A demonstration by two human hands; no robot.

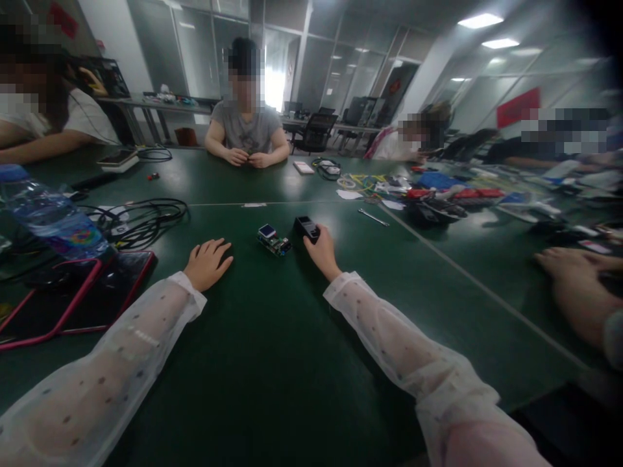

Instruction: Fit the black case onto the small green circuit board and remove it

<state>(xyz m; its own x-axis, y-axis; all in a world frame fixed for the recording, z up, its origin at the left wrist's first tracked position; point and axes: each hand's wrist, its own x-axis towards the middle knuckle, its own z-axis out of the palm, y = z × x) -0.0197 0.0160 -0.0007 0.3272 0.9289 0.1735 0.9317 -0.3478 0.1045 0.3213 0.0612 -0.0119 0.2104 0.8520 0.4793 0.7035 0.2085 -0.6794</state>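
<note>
My left hand (208,264) lies flat on the green table (272,363), fingers spread and holding nothing. To its right sits a small circuit board (273,240) with a little square screen (267,231) on top. My right hand (322,249) has its fingers round the near end of a small black box-shaped device (306,227), which rests on or just over the table. This device is to the right of the circuit board, with a narrow gap between them. My fingers cover part of it, so I cannot tell exactly what it is.
At left stand a tilted water bottle (53,214), red-edged flat devices (109,292) and coiled black cables (146,220). A wrench (374,217) lies at right, before a pile of cables and parts (438,188). People sit around; another person's hand (574,279) rests at far right.
</note>
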